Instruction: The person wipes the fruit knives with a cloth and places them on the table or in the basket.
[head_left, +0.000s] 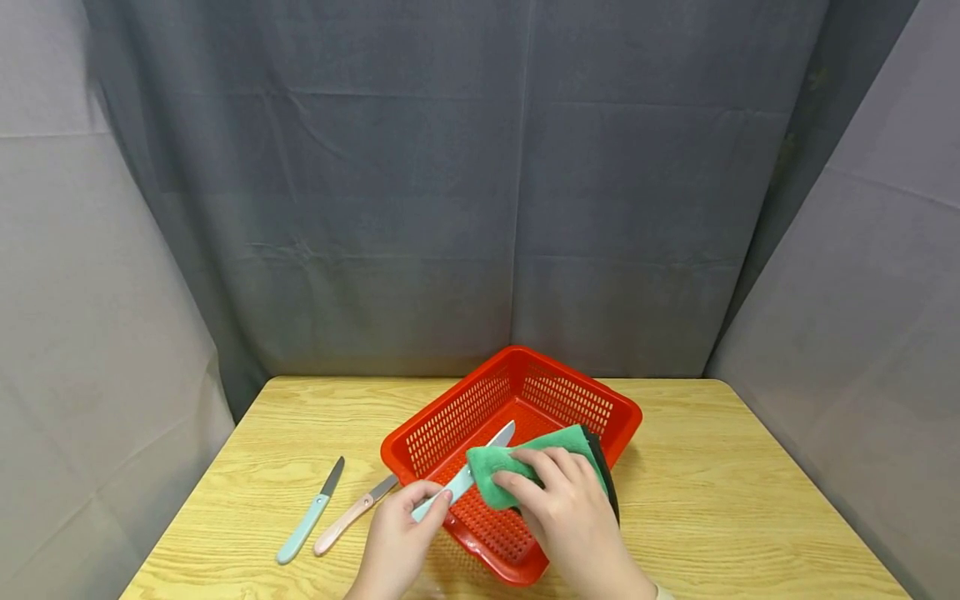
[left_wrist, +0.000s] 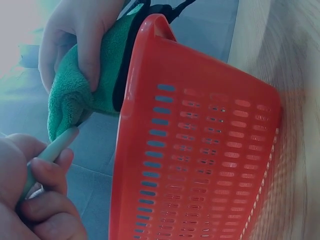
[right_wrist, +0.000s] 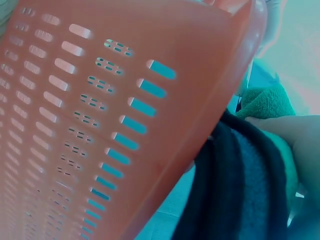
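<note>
My left hand [head_left: 401, 533] grips the light blue handle of a knife [head_left: 456, 483], whose blade points up and away over the red basket. Folded around the middle of that blade is a green cloth [head_left: 491, 475] with a black edge, and the blade tip shows beyond it. My right hand [head_left: 562, 504] holds the cloth between thumb and fingers. In the left wrist view, the knife's handle [left_wrist: 57, 144] runs from my left fist up to the cloth [left_wrist: 75, 95]. The right wrist view shows the cloth's dark edge [right_wrist: 240, 170] against the basket rim.
The red perforated basket [head_left: 427, 421] stands at an angle on the wooden table [head_left: 712, 492], under both hands. Left of it lie a knife with a light blue handle [head_left: 300, 529] and one with a pale pink handle [head_left: 343, 525]. Grey curtains [head_left: 390, 208] hang behind.
</note>
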